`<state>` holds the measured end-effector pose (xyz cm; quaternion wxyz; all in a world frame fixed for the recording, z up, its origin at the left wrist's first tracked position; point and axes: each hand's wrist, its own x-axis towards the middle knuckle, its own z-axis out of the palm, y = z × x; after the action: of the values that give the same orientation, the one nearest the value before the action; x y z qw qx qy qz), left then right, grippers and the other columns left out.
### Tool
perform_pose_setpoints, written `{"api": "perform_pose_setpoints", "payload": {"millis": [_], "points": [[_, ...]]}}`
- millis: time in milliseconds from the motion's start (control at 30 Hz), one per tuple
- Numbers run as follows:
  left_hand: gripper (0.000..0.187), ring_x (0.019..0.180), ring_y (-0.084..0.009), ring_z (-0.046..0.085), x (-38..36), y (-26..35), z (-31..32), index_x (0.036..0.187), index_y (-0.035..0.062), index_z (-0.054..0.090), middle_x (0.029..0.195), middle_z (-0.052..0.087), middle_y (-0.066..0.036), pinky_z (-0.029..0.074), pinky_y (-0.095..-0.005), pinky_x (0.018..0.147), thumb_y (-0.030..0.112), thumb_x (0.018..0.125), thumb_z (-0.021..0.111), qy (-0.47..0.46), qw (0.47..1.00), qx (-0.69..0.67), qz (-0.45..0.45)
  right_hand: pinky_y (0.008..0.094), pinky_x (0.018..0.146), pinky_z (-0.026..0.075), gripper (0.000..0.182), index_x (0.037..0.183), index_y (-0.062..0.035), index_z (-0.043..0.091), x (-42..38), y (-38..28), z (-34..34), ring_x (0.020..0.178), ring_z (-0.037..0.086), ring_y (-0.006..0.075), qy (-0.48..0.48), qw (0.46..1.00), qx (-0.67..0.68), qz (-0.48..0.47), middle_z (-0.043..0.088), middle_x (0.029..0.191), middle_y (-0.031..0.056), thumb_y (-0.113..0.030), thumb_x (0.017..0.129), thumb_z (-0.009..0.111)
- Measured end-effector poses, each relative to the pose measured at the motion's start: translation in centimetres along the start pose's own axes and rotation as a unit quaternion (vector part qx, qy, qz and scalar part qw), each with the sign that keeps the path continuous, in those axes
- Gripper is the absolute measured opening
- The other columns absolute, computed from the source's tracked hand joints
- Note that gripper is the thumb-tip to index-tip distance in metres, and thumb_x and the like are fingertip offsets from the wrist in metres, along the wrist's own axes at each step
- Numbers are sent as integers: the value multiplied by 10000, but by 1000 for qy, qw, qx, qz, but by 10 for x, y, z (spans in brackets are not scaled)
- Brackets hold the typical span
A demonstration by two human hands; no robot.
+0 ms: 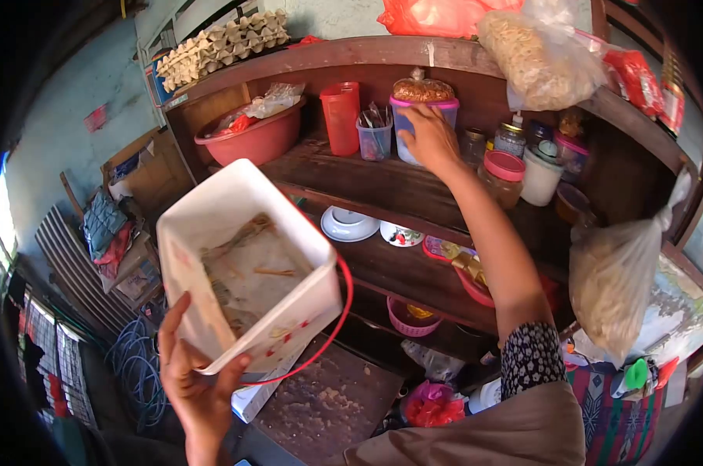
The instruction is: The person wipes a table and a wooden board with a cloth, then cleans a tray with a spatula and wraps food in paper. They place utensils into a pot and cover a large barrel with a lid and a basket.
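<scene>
A white rectangular plastic tub (182,225) with red flower prints and a thin red handle (348,299) is tilted toward me at the left. My left hand (196,373) grips its near lower rim, thumb and fingers closed on the wall. Dry brown bits and a small stick (275,272) lie on the tub's bottom. On the upper shelf, my right hand (431,140) reaches to a translucent bucket (405,149) with a purple rim, its stretched fingers overlapping the front and rim. A bag of reddish-brown food (423,89) sits on top of that bucket.
The wooden shelf (344,175) also bears a red basin (258,138), a tall red container (340,116), a cup of utensils (375,136) and several jars (503,175). A filled plastic bag (612,287) hangs at right. Egg trays (219,50) are stacked on top.
</scene>
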<state>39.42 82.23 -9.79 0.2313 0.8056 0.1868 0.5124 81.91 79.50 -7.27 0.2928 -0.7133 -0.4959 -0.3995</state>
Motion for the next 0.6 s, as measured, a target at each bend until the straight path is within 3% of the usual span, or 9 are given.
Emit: {"api": "perform_pose_setpoints", "payload": {"millis": [33,67,133,167,267,400,467,500,600], "points": [[356,1139,-289,391,4,0,0,619,41,388,1225,408,-197,306,-360,920,107,606,737,9,1000,1,-12,379,860,344,365,1108,-152,530,10,20,23,1003,460,269,8,996,-92,11,527,1028,84,-173,745,570],[343,1141,-282,387,8,1,0,625,42,404,1233,400,-192,302,-360,924,116,608,737,19,1000,2,-23,379,860,344,365,1108,-152,530,20,34,36,1003,460,269,8,996,-89,10,527,1028,84,-173,745,570],[319,1140,-274,385,14,-1,0,644,42,441,1241,392,-186,303,-367,928,145,614,741,26,999,-3,-31,380,894,305,410,1179,-242,483,36,61,55,1063,423,266,-90,976,-194,38,500,1101,71,-198,774,529],[315,1141,-272,384,16,-1,1,648,43,449,1244,389,-184,303,-365,928,154,618,742,30,999,3,-35,375,910,325,411,1195,-299,459,40,72,66,1097,410,268,-86,968,-234,27,481,1148,63,-213,795,495],[292,1147,-258,383,22,-5,9,660,40,466,1254,382,-171,316,-357,931,153,637,735,30,999,-14,-42,375,911,361,396,1197,-311,453,49,76,62,1133,390,260,-156,966,-207,23,448,1201,51,-228,810,466],[238,1144,-248,395,27,-12,13,696,26,491,1282,351,-161,352,-355,942,106,661,712,37,993,-86,-68,357,975,313,429,1186,-286,477,48,80,42,1152,371,283,-193,961,-193,41,420,1234,105,-190,773,548],[244,1137,-235,407,28,-11,13,773,7,526,1299,332,-158,358,-337,940,113,660,715,34,988,-112,-105,381,888,393,310,1126,-269,527,43,90,40,1154,377,253,-149,955,-253,44,448,1200,60,-248,851,383],[327,1128,-217,416,28,-13,13,897,-15,543,1308,327,-148,373,-321,930,114,653,718,36,986,-129,-103,381,888,393,310,1126,-269,527,44,83,38,1154,377,253,-149,955,-252,41,448,1200,60,-248,851,383],[363,1123,-210,422,27,-25,9,924,-23,531,1305,330,-145,380,-317,926,107,644,722,18,987,-136,-78,354,780,417,224,934,-121,610,42,63,29,1001,464,222,-28,946,-302,-111,540,993,78,-181,787,452]]}}
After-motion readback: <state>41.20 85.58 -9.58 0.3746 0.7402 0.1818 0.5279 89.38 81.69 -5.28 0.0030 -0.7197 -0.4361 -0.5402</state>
